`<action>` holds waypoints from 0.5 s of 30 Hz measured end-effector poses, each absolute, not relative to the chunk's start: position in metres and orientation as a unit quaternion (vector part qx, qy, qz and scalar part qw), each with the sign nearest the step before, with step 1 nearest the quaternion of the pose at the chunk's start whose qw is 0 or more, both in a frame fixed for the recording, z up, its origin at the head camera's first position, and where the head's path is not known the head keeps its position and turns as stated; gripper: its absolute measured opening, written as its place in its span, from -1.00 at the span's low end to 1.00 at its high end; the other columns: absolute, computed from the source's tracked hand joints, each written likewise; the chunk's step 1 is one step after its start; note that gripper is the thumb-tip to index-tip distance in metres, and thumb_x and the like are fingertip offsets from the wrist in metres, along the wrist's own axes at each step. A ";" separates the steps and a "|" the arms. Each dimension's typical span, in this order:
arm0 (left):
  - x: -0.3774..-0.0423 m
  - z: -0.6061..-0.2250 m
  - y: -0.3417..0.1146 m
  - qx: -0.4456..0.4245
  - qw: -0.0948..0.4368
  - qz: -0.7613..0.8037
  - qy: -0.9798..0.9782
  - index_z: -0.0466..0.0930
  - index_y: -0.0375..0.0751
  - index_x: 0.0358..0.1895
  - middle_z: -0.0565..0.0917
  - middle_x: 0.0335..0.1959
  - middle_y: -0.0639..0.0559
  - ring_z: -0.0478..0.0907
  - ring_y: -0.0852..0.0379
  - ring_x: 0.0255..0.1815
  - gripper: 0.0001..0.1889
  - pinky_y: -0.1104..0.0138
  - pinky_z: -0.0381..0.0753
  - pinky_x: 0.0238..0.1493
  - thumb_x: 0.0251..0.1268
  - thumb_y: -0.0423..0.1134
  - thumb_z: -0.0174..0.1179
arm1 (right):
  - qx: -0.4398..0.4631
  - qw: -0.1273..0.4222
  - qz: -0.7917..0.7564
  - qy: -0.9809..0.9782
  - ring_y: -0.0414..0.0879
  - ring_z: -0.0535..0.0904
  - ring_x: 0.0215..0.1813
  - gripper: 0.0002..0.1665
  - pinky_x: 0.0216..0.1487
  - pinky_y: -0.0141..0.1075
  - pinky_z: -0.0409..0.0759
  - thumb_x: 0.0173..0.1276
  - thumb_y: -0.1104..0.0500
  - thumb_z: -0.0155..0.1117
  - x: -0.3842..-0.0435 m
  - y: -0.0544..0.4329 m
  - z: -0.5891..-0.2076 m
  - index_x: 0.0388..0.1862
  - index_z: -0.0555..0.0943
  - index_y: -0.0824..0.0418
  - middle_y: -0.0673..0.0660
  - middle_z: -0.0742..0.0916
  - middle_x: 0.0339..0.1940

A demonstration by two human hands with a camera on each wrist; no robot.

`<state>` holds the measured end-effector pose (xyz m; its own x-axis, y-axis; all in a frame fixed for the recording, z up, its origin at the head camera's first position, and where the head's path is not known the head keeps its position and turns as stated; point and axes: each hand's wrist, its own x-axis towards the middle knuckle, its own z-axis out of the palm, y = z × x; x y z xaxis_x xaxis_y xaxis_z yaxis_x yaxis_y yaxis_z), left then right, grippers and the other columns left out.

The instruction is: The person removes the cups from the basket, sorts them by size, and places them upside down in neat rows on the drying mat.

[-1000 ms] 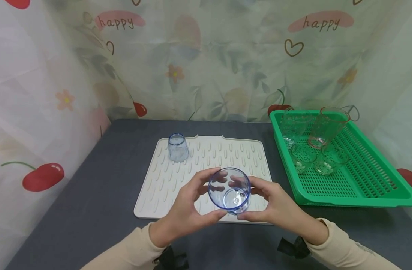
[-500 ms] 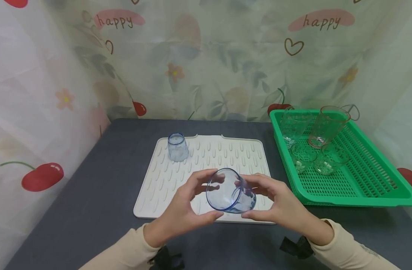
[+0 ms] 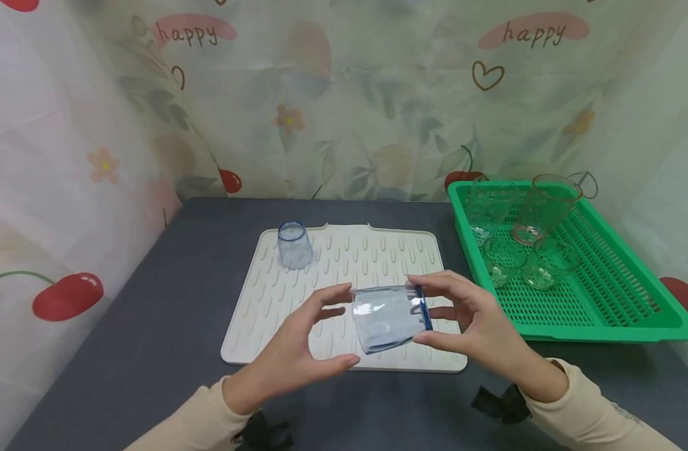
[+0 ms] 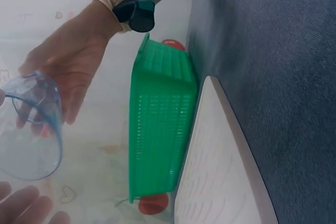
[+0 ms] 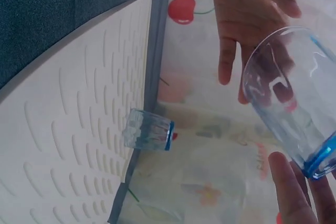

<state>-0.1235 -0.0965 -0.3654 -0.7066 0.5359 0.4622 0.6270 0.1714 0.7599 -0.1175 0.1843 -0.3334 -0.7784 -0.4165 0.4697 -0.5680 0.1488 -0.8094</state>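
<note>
Blue glass [image 3: 390, 319] pinched in right fingers [image 3: 444, 285], just beside left fingers [image 3: 328, 295].

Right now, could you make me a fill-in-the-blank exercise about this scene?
The person's ____ hand grips the blue-edged end of a clear glass tumbler.
In the head view, another blue-edged tumbler stands near the far ____ corner of the white ridged mat.
The green plastic basket holds ____ drinking glasses.
Missing words: right; left; four.
</note>
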 end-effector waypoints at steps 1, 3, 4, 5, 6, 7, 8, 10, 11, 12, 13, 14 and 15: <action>-0.124 -0.366 -0.098 -0.379 0.048 -0.513 -0.769 0.20 -0.12 0.41 0.40 0.35 -0.02 0.41 0.04 0.33 -0.15 0.18 0.48 0.27 0.03 -0.28 0.46 | 0.325 0.068 0.564 -0.756 -0.16 0.59 0.01 -0.22 -0.11 -0.32 0.69 -0.01 0.48 0.50 -0.118 0.185 -0.333 0.27 0.48 0.35 0.07 0.59 0.10; -0.124 -0.366 -0.103 -0.374 0.058 -0.494 -0.783 0.21 -0.07 0.41 0.40 0.36 0.02 0.39 0.06 0.35 -0.17 0.20 0.47 0.28 0.05 -0.27 0.46 | 0.322 0.069 0.561 -0.759 -0.17 0.58 0.03 -0.21 -0.09 -0.33 0.68 -0.02 0.49 0.50 -0.118 0.187 -0.331 0.26 0.48 0.36 0.04 0.60 0.11; -0.124 -0.366 -0.106 -0.373 0.067 -0.484 -0.789 0.22 -0.07 0.41 0.40 0.36 0.03 0.38 0.06 0.35 -0.18 0.21 0.47 0.28 0.05 -0.27 0.45 | 0.320 0.070 0.559 -0.762 -0.18 0.58 0.04 -0.21 -0.08 -0.33 0.68 -0.03 0.50 0.50 -0.118 0.188 -0.330 0.26 0.48 0.36 0.02 0.60 0.11; -0.124 -0.367 -0.109 -0.369 0.073 -0.474 -0.796 0.24 -0.07 0.40 0.39 0.36 0.05 0.38 0.06 0.35 -0.18 0.21 0.47 0.28 0.05 -0.27 0.45 | 0.317 0.070 0.556 -0.765 -0.19 0.58 0.05 -0.22 -0.07 -0.34 0.68 -0.03 0.50 0.50 -0.118 0.188 -0.329 0.25 0.49 0.36 0.00 0.60 0.12; -0.124 -0.367 -0.113 -0.365 0.079 -0.463 -0.803 0.24 -0.06 0.40 0.39 0.36 0.06 0.38 0.06 0.36 -0.19 0.22 0.47 0.28 0.05 -0.28 0.45 | 0.316 0.072 0.552 -0.768 -0.19 0.57 0.05 -0.22 -0.07 -0.34 0.67 -0.04 0.50 0.51 -0.119 0.189 -0.328 0.24 0.49 0.36 -0.02 0.60 0.12; -0.124 -0.368 -0.117 -0.360 0.087 -0.451 -0.812 0.25 -0.05 0.40 0.39 0.36 0.08 0.38 0.07 0.35 -0.20 0.24 0.47 0.27 0.06 -0.29 0.44 | 0.314 0.074 0.547 -0.772 -0.19 0.57 0.05 -0.22 -0.06 -0.35 0.67 -0.04 0.49 0.51 -0.119 0.190 -0.326 0.23 0.50 0.36 -0.04 0.60 0.13; -0.124 -0.369 -0.120 -0.355 0.097 -0.437 -0.821 0.26 -0.06 0.40 0.39 0.36 0.09 0.38 0.08 0.35 -0.21 0.24 0.47 0.27 0.07 -0.29 0.43 | 0.314 0.078 0.542 -0.776 -0.19 0.56 0.05 -0.23 -0.06 -0.36 0.67 -0.05 0.49 0.51 -0.120 0.190 -0.325 0.23 0.51 0.35 -0.04 0.60 0.13; -0.124 -0.371 -0.128 -0.340 0.118 -0.405 -0.840 0.26 -0.08 0.40 0.40 0.35 0.08 0.39 0.08 0.34 -0.25 0.23 0.47 0.26 0.11 -0.29 0.40 | 0.314 0.091 0.530 -0.783 -0.20 0.56 0.04 -0.24 -0.05 -0.39 0.65 -0.05 0.48 0.52 -0.121 0.191 -0.323 0.22 0.52 0.33 -0.03 0.61 0.13; -0.124 -0.372 -0.132 -0.328 0.127 -0.387 -0.852 0.26 -0.09 0.40 0.41 0.35 0.06 0.40 0.07 0.33 -0.27 0.20 0.47 0.26 0.15 -0.27 0.37 | 0.313 0.095 0.524 -0.786 -0.20 0.56 0.03 -0.24 -0.04 -0.40 0.65 -0.06 0.47 0.53 -0.122 0.191 -0.322 0.21 0.53 0.31 -0.01 0.61 0.13; -0.124 -0.373 -0.136 -0.313 0.135 -0.369 -0.865 0.25 -0.09 0.41 0.41 0.35 0.05 0.40 0.07 0.33 -0.29 0.17 0.47 0.26 0.19 -0.25 0.34 | 0.311 0.101 0.519 -0.790 -0.20 0.55 0.02 -0.24 -0.04 -0.41 0.64 -0.05 0.46 0.54 -0.123 0.191 -0.321 0.21 0.54 0.28 0.01 0.61 0.12; -0.124 -0.374 -0.140 -0.299 0.142 -0.351 -0.876 0.25 -0.12 0.41 0.42 0.34 0.02 0.40 0.06 0.33 -0.32 0.14 0.46 0.26 0.23 -0.23 0.31 | 0.310 0.105 0.515 -0.792 -0.19 0.55 0.01 -0.25 -0.04 -0.42 0.64 -0.05 0.45 0.54 -0.125 0.191 -0.320 0.21 0.55 0.26 0.04 0.62 0.12; -0.124 -0.375 -0.143 -0.284 0.147 -0.335 -0.886 0.25 -0.13 0.42 0.43 0.34 0.00 0.40 0.05 0.34 -0.34 0.10 0.45 0.26 0.27 -0.21 0.28 | 0.309 0.107 0.512 -0.794 -0.19 0.55 0.01 -0.25 -0.04 -0.42 0.64 -0.04 0.44 0.54 -0.126 0.191 -0.319 0.20 0.55 0.24 0.06 0.62 0.11; -0.123 -0.377 -0.147 -0.270 0.150 -0.317 -0.897 0.23 -0.13 0.43 0.43 0.34 -0.02 0.39 0.03 0.34 -0.35 0.07 0.44 0.26 0.30 -0.19 0.25 | 0.307 0.108 0.507 -0.798 -0.19 0.55 0.01 -0.26 -0.04 -0.42 0.64 -0.04 0.42 0.54 -0.128 0.190 -0.319 0.20 0.56 0.22 0.08 0.62 0.11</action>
